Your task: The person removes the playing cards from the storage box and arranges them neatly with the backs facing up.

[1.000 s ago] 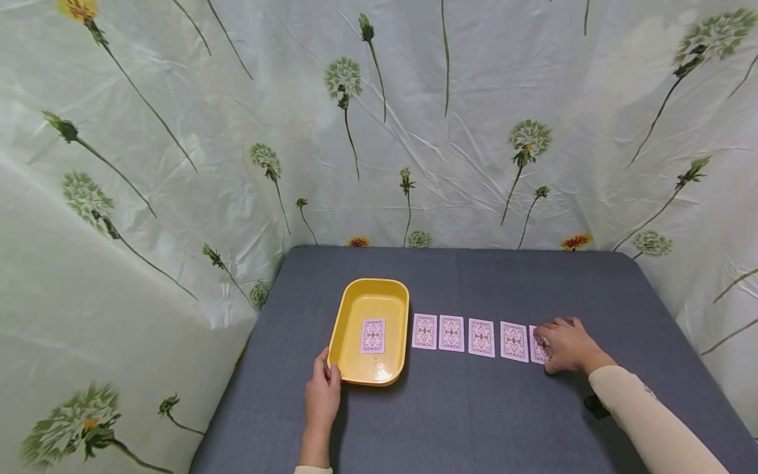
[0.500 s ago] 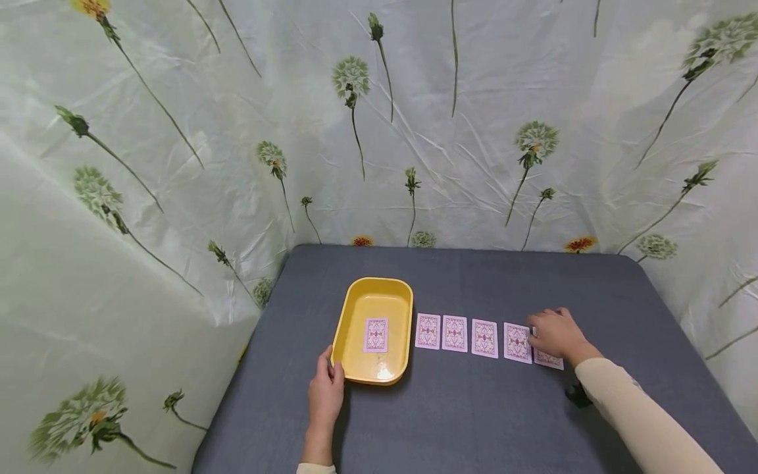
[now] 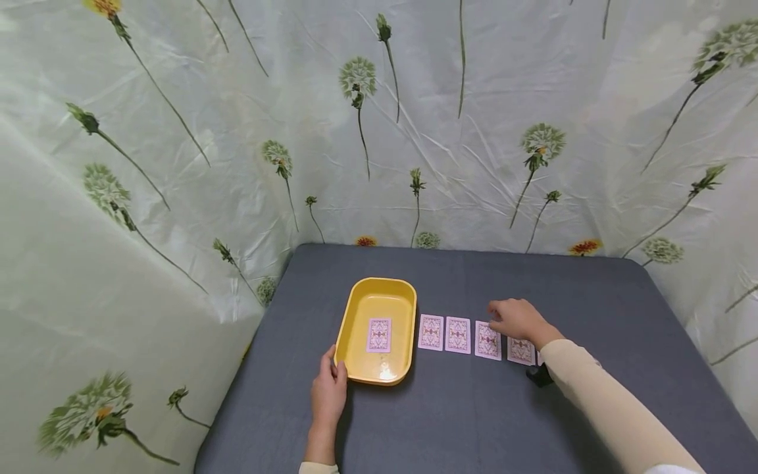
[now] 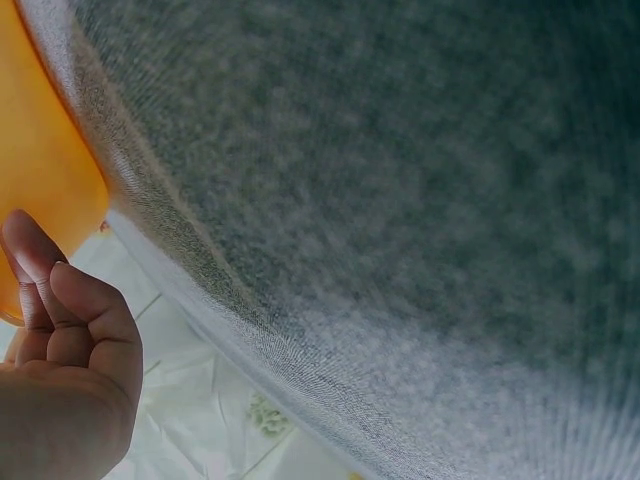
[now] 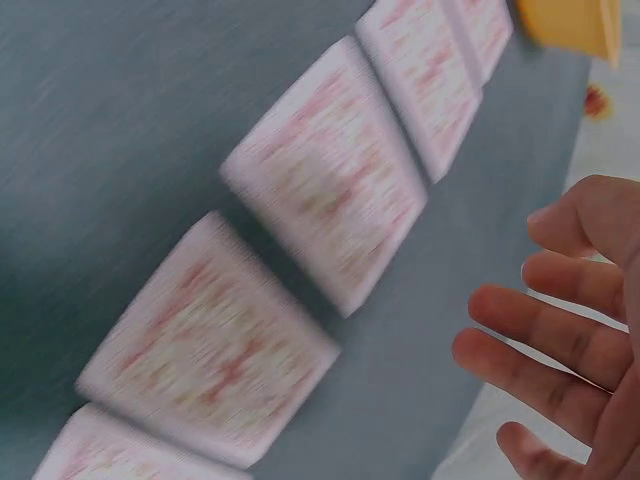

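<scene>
A yellow tray [image 3: 346, 329] stands left of the table's middle, with one pink-backed playing card [image 3: 379, 336] lying face down in it. My left hand [image 3: 328, 388] holds the tray's near left corner; in the left wrist view its fingers [image 4: 32, 245] lie against the tray wall. Several more face-down playing cards [image 3: 458, 335] form a row to the right of the tray. Above the right part of this row, my right hand [image 3: 520, 321] hovers with loosely bent fingers and nothing in them. The right forearm partly hides the rightmost card [image 5: 130, 450].
A dark grey cloth [image 3: 438, 421] covers the table. Behind and to the left hangs a pale curtain [image 3: 284, 99] printed with dandelions. A small black object [image 3: 539, 376] shows under the right wrist.
My right hand has moved left along the row, from the rightmost card to above the third and fourth cards from the tray. The left hand has stayed at the tray corner.
</scene>
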The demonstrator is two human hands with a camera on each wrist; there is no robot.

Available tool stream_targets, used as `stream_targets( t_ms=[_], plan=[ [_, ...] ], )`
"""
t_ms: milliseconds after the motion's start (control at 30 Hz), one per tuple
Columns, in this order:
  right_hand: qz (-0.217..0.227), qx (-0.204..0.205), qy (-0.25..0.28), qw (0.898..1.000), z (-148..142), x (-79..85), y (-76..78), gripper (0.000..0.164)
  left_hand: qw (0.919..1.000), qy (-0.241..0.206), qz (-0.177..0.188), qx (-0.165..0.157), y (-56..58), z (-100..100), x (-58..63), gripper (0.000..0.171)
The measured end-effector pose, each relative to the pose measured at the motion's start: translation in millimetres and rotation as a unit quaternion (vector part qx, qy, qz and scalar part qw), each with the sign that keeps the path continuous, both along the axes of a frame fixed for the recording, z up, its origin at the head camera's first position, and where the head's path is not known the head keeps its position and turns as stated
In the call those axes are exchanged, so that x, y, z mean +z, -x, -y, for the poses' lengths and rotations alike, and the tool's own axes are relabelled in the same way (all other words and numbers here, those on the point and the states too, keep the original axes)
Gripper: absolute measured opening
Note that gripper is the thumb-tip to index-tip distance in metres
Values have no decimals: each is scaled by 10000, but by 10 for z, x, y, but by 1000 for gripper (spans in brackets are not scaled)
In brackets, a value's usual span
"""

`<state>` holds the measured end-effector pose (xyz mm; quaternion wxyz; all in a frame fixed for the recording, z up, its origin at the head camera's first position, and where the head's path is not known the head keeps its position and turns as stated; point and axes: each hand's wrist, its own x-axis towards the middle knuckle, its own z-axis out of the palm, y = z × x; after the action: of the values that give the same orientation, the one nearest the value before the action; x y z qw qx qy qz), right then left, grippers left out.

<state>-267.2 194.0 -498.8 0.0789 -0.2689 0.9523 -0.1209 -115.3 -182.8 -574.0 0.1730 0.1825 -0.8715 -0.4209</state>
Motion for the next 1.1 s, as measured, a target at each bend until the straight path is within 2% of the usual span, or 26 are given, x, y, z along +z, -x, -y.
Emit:
stream_targets(
  t_ms=[267, 500, 733, 1100],
  plan=[
    [-2, 376, 138, 9992, 463, 139, 115, 29, 9998, 90, -204, -2, -4, 3, -26, 37],
    [359, 512, 344, 9974, 819, 243, 185, 29, 10000, -29, -76, -10, -1, 8, -7, 38],
    [675, 649, 680, 9933, 1162, 281, 209, 30, 9999, 27, -107, -4, -17, 11, 12, 37],
    [316, 1037, 699, 9916, 1592, 242, 213, 31, 10000, 81, -42, 32, -17, 10, 15, 37]
  ],
)
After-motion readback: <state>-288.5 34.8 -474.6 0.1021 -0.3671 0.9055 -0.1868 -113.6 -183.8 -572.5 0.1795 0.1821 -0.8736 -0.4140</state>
